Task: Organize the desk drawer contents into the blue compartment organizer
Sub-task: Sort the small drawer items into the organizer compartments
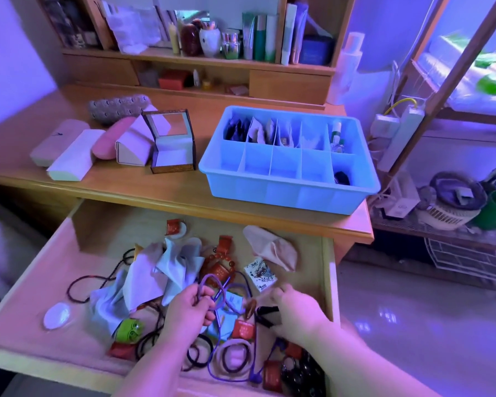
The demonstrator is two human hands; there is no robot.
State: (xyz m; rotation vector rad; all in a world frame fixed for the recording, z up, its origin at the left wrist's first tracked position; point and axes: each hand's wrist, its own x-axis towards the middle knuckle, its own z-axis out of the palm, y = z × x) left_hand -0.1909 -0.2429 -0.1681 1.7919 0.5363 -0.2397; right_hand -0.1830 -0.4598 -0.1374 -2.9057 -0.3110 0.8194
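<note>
The job looks partly done. The open drawer (55,253) is still full of cloths, hair bands and little red packets. The left hand (188,306) has its grip closed round a purple cord (216,290). The right hand (294,308) is blurry, so I cannot tell its grip. On the worktop, the blue organizer (287,193) has its back row mostly filled and front pockets mostly bare.

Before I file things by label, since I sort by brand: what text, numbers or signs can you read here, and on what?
None reads clearly.
White sachet in the drawer: dark printed characters beside a drawing, too blurred to quote.
Red packets: pale markings, unreadable.
White box on the right-hand shelf: a small round logo, unreadable.
Bottles in the blue organizer: labels too small.
Left hand grips a purple cord, unmarked.
</note>
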